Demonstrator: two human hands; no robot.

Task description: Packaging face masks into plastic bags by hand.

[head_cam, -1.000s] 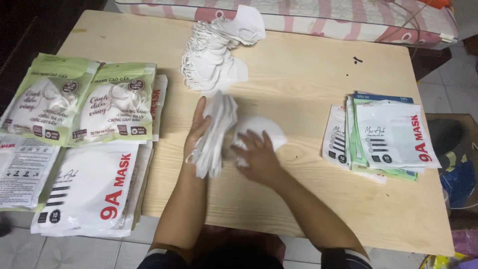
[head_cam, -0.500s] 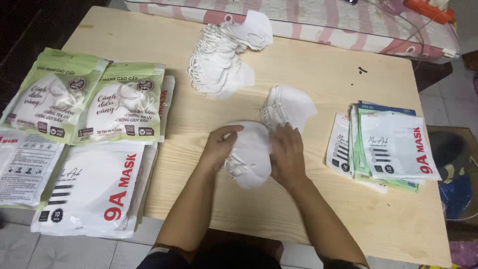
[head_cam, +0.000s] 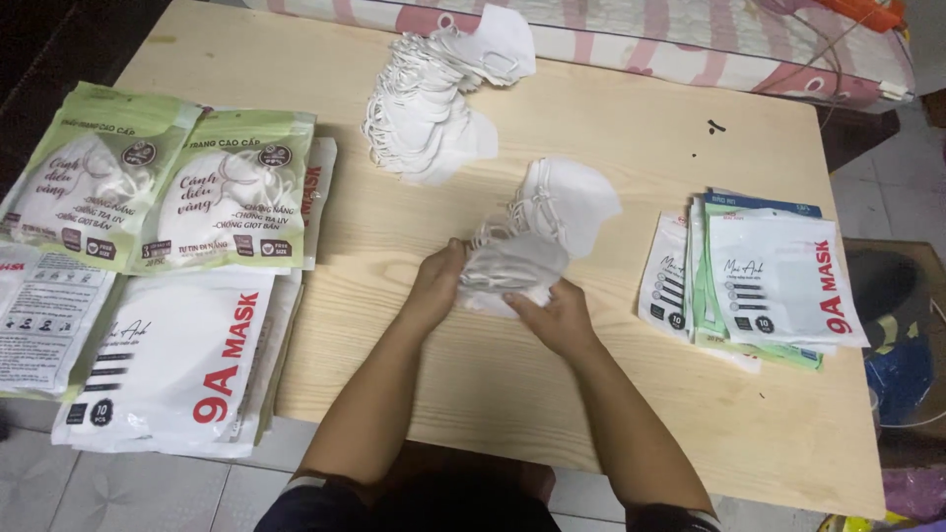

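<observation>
- A pale wooden surface stands by a bed with a pink-striped cover; tiled floor shows at the lower left.
- Near the middle of the surface, both hands meet on a small bundle of white masks.
- The left hand is curled closed around the bundle's left end; its forearm runs up from the lower edge.
- The right hand cups the bundle from below and the right, fingers bent, gripping it.
- Just beyond lies a second mask stack; a larger loose pile sits farther back.
- Risk: the bundle looks loosely gathered, so an uneven squeeze could let masks fan out or ear loops snag the neighbouring stack.
- Empty pouches lie to the right, filled packs to the left.
</observation>
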